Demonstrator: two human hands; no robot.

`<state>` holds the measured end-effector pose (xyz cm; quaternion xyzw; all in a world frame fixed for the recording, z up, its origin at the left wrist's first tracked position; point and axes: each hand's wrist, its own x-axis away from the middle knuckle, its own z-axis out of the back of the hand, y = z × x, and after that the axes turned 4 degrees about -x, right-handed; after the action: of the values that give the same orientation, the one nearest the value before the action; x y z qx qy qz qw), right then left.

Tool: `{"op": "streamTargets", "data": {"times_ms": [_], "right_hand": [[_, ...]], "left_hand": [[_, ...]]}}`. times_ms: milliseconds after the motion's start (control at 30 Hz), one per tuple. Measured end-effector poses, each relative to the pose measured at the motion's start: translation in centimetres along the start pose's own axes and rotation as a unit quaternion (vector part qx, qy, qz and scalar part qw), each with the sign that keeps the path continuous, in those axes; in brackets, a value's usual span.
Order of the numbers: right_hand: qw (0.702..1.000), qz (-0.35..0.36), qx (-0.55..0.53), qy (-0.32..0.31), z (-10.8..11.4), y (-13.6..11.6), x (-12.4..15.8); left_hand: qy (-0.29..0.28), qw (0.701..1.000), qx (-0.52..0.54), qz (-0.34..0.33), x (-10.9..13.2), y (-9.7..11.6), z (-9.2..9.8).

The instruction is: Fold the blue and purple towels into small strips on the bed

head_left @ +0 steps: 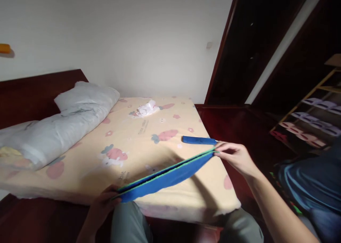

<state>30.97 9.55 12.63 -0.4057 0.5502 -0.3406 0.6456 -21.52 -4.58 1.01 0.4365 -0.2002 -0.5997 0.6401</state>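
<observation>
A blue cloth with a green edge is stretched flat in the air above the near corner of the bed. My left hand pinches its near-left end, close to my knee. My right hand pinches the far-right end, arm stretched out over the bed's right edge. A second blue piece, folded small, lies on the sheet just beyond my right hand.
The mattress has a cream sheet printed with carrots. A grey-white pillow and quilt lie at the left by the dark headboard. A white crumpled bag sits at the far side. A shoe rack stands at right, blue clothing beside it.
</observation>
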Motion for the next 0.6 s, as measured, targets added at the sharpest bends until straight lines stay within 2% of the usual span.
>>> {"op": "streamTargets", "data": {"times_ms": [67,133,233,300,367,467,533,600], "right_hand": [[0.998,0.016,0.001,0.053,1.9,-1.5,3.0],[0.994,0.018,-0.002,0.107,3.1,-2.2,5.8],[0.985,-0.009,-0.012,0.173,3.9,-2.5,9.3],[0.977,-0.032,-0.018,0.208,4.1,-2.2,10.9],[0.97,-0.056,-0.02,0.237,4.3,-1.5,12.0],[0.963,-0.101,-0.013,0.25,4.7,0.8,12.3],[0.962,-0.124,-0.005,0.242,4.7,3.7,11.2],[0.962,-0.135,-0.001,0.236,4.5,7.9,8.8]], "left_hand": [[-0.017,0.997,0.072,-0.017,-0.7,2.7,1.8],[-0.013,0.993,0.115,-0.037,-1.7,5.6,2.5],[0.028,0.989,0.133,-0.062,-3.5,9.4,1.6],[0.044,0.988,0.131,-0.075,-4.8,10.8,0.3],[0.05,0.989,0.119,-0.077,-6.1,10.9,-1.1],[0.022,0.995,0.081,-0.05,-9.0,9.3,-3.8],[-0.037,0.996,0.078,-0.02,-11.7,7.6,-6.4],[-0.099,0.99,0.104,-0.002,-15.2,5.7,-9.9]]}}
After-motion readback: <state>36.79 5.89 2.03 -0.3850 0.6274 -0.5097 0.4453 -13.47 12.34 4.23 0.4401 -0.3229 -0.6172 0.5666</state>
